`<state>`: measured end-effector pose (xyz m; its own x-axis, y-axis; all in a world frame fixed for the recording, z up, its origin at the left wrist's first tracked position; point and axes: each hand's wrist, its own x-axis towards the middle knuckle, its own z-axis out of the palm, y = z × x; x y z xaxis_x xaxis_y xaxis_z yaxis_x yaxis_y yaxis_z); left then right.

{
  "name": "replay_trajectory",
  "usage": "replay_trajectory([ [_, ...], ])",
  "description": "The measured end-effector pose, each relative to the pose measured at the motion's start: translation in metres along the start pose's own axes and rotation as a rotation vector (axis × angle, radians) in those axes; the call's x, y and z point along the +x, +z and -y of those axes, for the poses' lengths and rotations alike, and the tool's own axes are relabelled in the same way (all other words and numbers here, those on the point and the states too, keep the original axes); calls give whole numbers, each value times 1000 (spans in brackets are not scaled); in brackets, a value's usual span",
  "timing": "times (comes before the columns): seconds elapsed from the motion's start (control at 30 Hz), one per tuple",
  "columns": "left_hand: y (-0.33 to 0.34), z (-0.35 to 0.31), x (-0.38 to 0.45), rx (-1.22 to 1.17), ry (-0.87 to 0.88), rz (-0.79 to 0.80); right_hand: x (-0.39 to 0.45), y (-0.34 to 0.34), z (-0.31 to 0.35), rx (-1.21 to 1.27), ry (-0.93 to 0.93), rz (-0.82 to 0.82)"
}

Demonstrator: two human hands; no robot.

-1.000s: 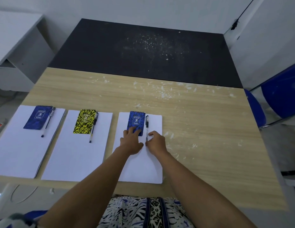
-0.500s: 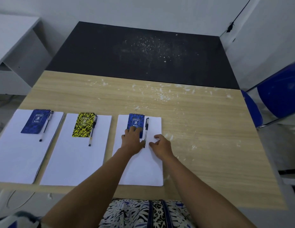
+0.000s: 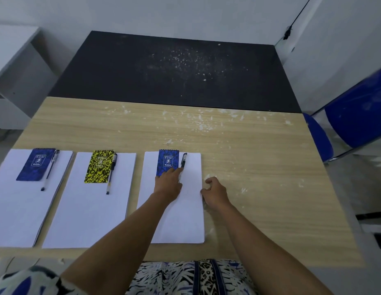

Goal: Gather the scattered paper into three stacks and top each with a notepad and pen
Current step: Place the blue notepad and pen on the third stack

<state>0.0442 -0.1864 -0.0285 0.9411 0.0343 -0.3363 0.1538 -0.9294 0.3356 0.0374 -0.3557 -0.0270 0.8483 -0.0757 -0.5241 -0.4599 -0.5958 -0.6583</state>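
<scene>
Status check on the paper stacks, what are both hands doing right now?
Left hand flat on right stack's blue notepad and pen. Right hand loosely curled at right stack edge, holding nothing. Three stacks topped. Nothing in the way.

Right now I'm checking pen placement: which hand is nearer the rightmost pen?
Left. The left hand lies over the pen's lower end; the right hand sits off the stack's right edge.
</scene>
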Motion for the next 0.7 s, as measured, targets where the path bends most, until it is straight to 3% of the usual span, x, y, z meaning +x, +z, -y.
replay_trajectory([
  [0.33,14,-15,-4,-214,-169,-44,2,-5,0,-35,-12,45],
  [0.7,12,-18,-6,-251,-224,-50,3,-12,2,-62,-15,72],
])
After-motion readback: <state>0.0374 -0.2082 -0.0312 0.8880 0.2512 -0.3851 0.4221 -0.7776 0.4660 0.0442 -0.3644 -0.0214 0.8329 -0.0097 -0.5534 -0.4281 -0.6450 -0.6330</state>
